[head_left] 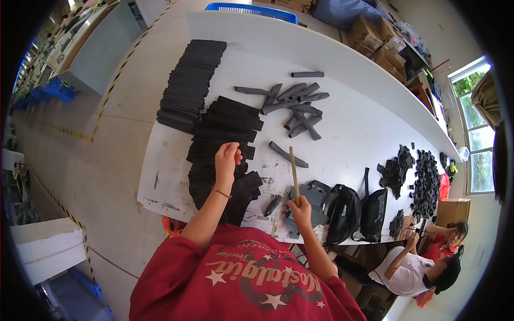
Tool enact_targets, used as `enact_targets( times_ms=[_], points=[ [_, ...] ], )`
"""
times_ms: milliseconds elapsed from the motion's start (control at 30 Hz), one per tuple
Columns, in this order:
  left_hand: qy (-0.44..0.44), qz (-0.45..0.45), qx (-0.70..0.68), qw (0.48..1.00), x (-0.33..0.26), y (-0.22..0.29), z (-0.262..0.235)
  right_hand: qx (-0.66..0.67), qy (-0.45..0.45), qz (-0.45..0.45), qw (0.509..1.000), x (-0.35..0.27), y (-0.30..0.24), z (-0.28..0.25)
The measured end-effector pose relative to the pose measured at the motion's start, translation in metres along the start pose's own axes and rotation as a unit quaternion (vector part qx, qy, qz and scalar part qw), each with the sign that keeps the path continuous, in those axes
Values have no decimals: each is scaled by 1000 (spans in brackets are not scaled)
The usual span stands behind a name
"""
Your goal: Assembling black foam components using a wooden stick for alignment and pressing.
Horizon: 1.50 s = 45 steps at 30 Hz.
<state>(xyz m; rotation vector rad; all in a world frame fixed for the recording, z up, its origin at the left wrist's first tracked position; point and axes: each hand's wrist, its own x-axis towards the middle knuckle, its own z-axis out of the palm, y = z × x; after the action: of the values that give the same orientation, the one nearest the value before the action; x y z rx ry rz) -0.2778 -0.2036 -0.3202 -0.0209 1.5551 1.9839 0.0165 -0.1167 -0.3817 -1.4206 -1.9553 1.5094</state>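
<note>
My right hand point(301, 209) grips the lower end of a thin, yellowish, flat stick point(294, 171), which points away from me over the table. Curled fingers close my left hand point(228, 158), held over a fanned pile of black fabric pieces point(217, 128); whether anything is pinched in it is hidden. Beyond the stick's tip, close to it, lies a single dark grey rolled tube point(288, 155). Farther off, several similar dark grey tubes point(300, 99) are heaped loosely. Another short dark roll point(273, 205) rests near the table's front edge, left of my right hand.
A neat row of overlapping black pieces point(190, 80) fills the white table's far left. Grey flat pieces point(313, 200) and black bags point(342, 214) lie to the right, with small black parts point(425, 182) beyond. Two people point(423, 267) work at the table's right end.
</note>
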Motion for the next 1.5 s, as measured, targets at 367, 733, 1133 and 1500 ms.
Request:
enact_targets(
  times_ms=[367,733,1133,1500],
  points=[
    [-183,-97,120,971,-25,-21,3,18,23,36,999,18,-23,38],
    [-215,-240,-46,946,-27,-8,49,55,101,-109,987,36,-154,13],
    [-130,-183,-72,972,-20,-13,55,-13,100,-218,971,26,-158,53],
    [17,-130,-224,966,18,-27,7,167,-221,-241,930,-20,-191,9]
  ],
)
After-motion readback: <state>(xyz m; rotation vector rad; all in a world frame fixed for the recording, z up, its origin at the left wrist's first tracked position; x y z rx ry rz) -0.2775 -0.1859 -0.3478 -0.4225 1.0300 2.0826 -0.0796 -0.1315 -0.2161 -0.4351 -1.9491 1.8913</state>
